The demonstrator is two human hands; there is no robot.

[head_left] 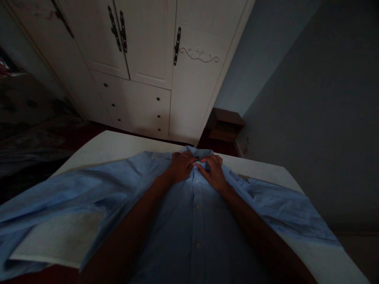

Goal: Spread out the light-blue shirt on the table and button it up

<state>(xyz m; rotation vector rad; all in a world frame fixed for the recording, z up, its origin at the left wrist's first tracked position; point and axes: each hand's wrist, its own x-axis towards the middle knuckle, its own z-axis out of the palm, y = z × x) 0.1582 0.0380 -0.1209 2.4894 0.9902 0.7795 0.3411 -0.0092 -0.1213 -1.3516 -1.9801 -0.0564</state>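
Note:
A light blue button-up shirt (189, 221) lies face up on a white table (112, 148), sleeves spread to both sides. My left hand (181, 166) and my right hand (213, 172) meet at the collar at the far end of the shirt. Both hands have fingers curled and pinched on the fabric near the top button. A ring shows on my left hand. White buttons run down the shirt's front between my forearms.
A white wardrobe (148, 67) with dark handles and small drawers stands beyond the table. A brown wooden stool or side table (223, 126) sits by the grey wall at right. Dark clutter fills the left side. The room is dim.

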